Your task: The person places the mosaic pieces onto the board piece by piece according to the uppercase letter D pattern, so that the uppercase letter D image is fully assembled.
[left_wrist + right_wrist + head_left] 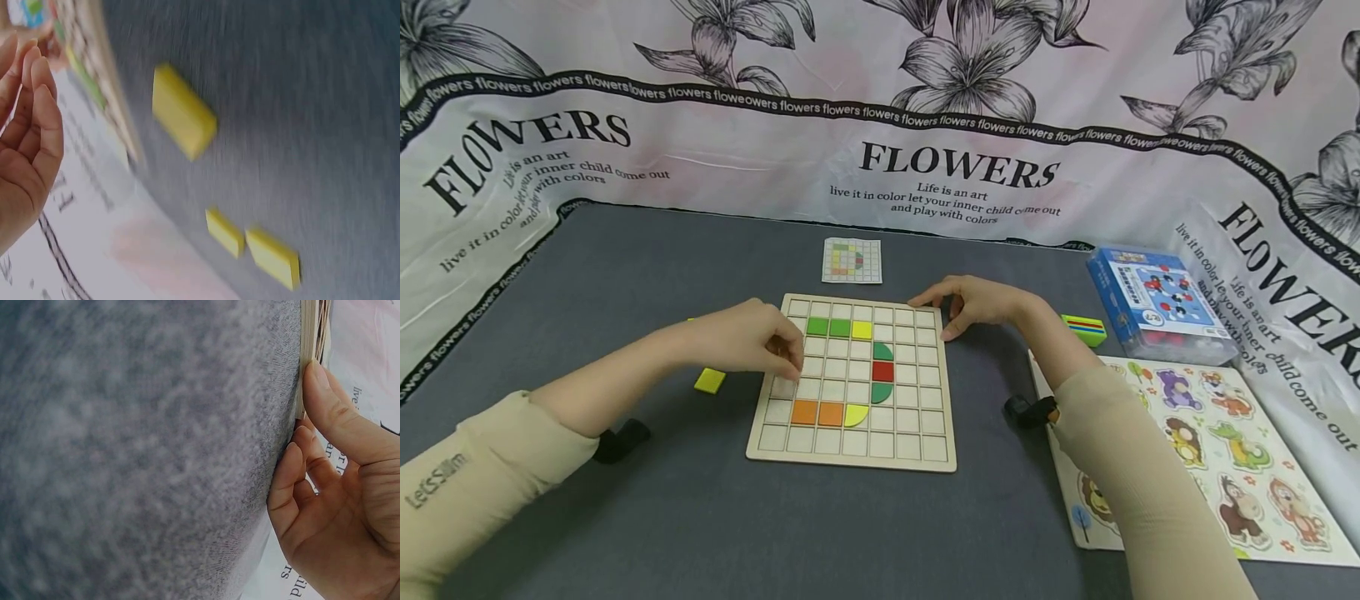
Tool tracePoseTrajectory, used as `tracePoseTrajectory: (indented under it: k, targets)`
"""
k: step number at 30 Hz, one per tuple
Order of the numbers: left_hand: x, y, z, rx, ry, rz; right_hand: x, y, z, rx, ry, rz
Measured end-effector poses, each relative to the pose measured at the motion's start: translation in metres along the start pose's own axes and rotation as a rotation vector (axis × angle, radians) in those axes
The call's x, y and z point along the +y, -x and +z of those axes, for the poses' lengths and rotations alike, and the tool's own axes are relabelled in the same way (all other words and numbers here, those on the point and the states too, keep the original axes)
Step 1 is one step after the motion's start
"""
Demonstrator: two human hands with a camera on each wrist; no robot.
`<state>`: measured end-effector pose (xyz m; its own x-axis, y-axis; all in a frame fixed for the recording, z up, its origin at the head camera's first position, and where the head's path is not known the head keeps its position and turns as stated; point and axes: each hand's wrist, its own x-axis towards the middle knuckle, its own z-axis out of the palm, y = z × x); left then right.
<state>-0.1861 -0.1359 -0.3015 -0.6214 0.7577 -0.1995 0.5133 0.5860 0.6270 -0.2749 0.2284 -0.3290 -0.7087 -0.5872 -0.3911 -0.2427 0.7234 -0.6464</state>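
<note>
A wooden grid board (pixel 850 462) lies mid-table, holding green, yellow, red and orange pieces, some square, some quarter-round. My left hand (pixel 741 337) hovers over its left side with fingers curled and fingertips close together. Whether anything is pinched there stays hidden; the left wrist view shows no piece in those fingers (pixel 47 125). At the board's far right corner, my right hand (pixel 983 302) grips with thumb on the side edge and index finger at the far edge. Left of the board lies a yellow square piece (pixel 710 381); more yellow pieces (pixel 273 257) appear in the left wrist view.
Beyond the board lies a small pattern card (pixel 852 261). To the right are a striped block stack (pixel 1083 330), a blue-lidded clear box (pixel 1165 300) and an animal picture board (pixel 1206 417), partly under the right forearm. A flower-printed cloth (pixel 737 175) rises behind.
</note>
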Motion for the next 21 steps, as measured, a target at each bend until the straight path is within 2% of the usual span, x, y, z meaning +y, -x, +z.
tracePoseTrajectory:
  k: [7, 13, 17, 21]
  targets:
    - [-0.018, 0.026, -0.034, 0.109, -0.035, -0.078, -0.002, 0.001, 0.001, 0.002, 0.007, 0.002]
    - [-0.040, 0.047, -0.052, 0.183, -0.032, -0.190, -0.002, 0.001, 0.000, 0.005, 0.004, 0.011]
    - [-0.057, 0.055, -0.059, 0.194, -0.025, -0.249, -0.001, 0.001, 0.000, 0.000, -0.006, 0.004]
    - [-0.072, 0.058, -0.064, 0.169, -0.015, -0.277, 0.000, 0.001, 0.001, -0.004, -0.004, 0.000]
